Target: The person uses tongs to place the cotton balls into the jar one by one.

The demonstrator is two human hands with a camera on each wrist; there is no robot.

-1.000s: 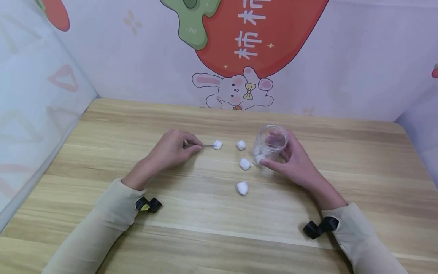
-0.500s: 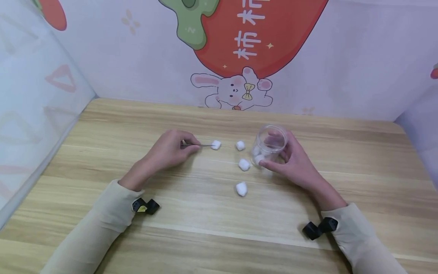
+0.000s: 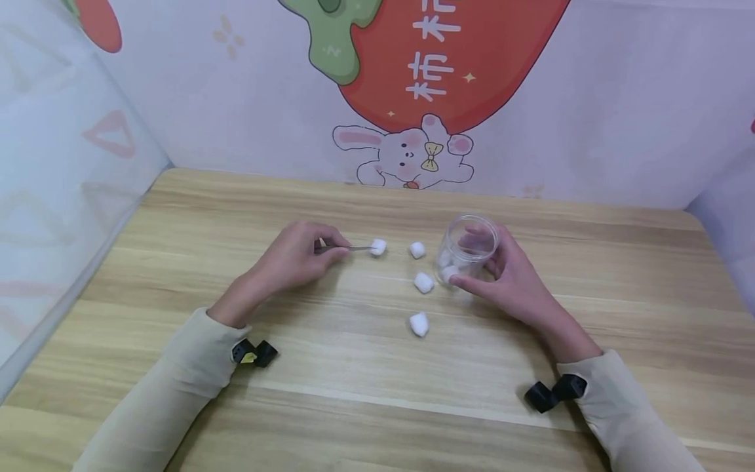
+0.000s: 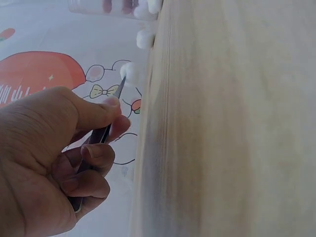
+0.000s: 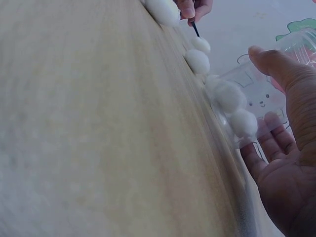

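My left hand (image 3: 297, 257) grips metal tweezers (image 4: 101, 134) between thumb and fingers. At their tips is a white cotton ball (image 3: 378, 247), which in the left wrist view appears slightly off the tabletop. My right hand (image 3: 512, 282) holds a clear jar (image 3: 468, 242) around its right side, thumb in front and fingers behind. Several cotton balls (image 5: 230, 97) lie in the bottom of the jar, which stands on the table with its mouth uncovered. Left of it, three loose cotton balls sit in a rough column: a far one (image 3: 417, 250), a middle one (image 3: 423, 282) and a near one (image 3: 419, 324).
The wood-grain table (image 3: 354, 393) ends at a printed backdrop (image 3: 578, 98) with a rabbit and a large red fruit. A pale cloth (image 3: 59, 196) borders the left side. Small black devices sit at both sleeve cuffs.
The cotton ball at the tweezer tips has risen a little and shifted slightly right. The right hand and jar hold their place; the whole view sways slightly.
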